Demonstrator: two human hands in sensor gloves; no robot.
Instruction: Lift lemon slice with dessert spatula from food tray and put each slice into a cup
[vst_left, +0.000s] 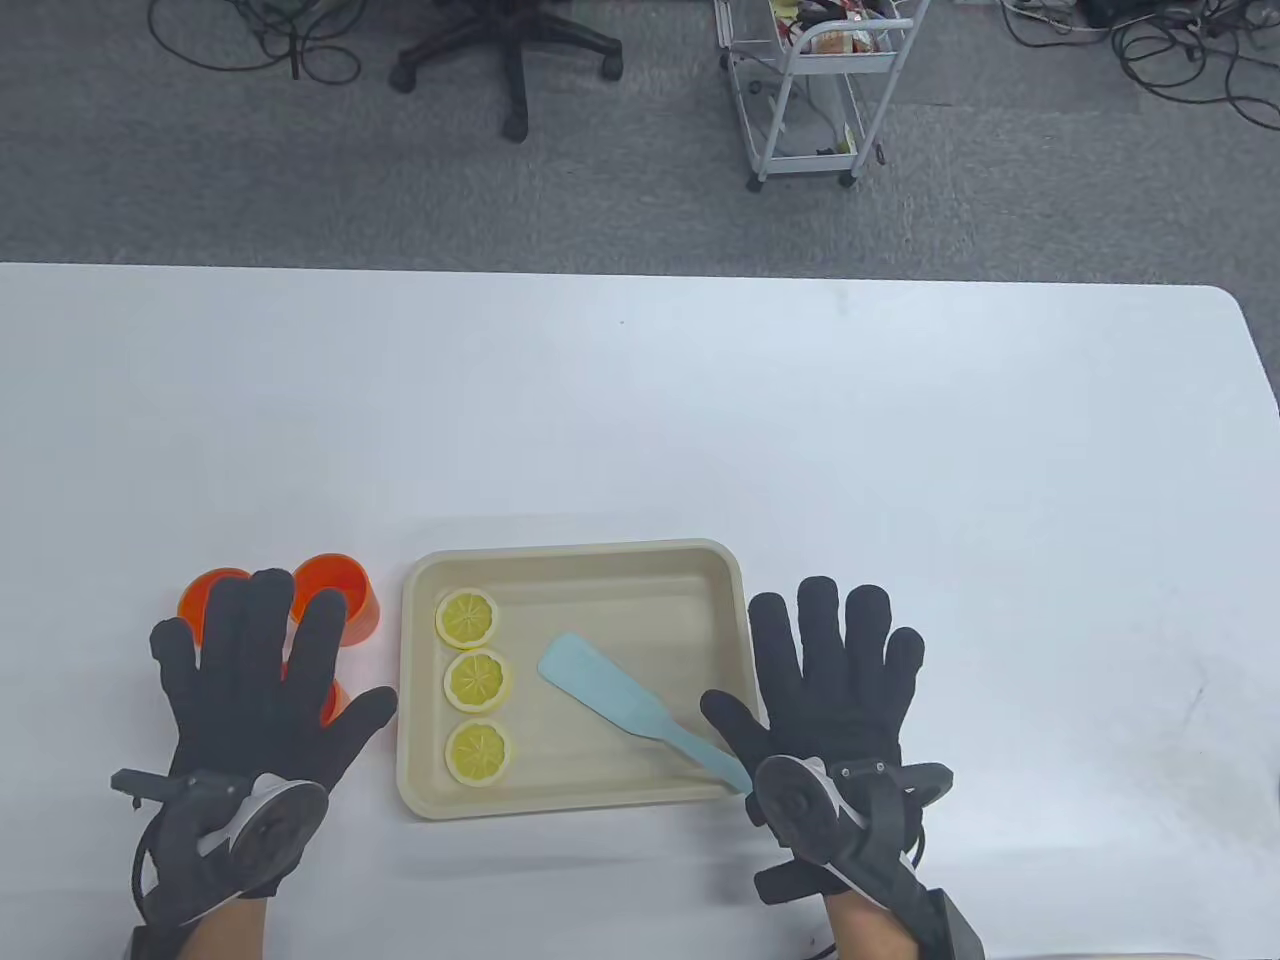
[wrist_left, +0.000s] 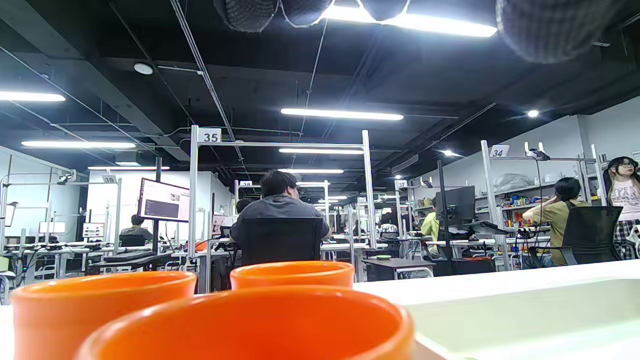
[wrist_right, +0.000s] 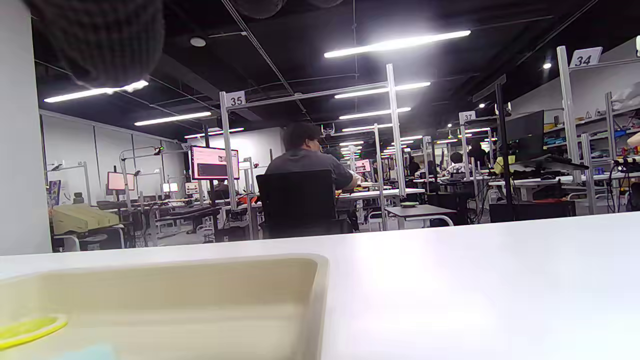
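Both hands lie flat on the white table (vst_left: 700, 400) with fingers straight and spread, holding nothing. The left hand (vst_left: 262, 690) covers part of three orange cups (vst_left: 335, 595), which sit under and just beyond its fingertips. Between the hands sits the beige food tray (vst_left: 575, 553): three lemon slices (vst_left: 478, 680) line the side nearest the left hand, and the blue dessert spatula (vst_left: 620, 705) lies slanted, its handle end beside the right hand's (vst_left: 830, 680) thumb.
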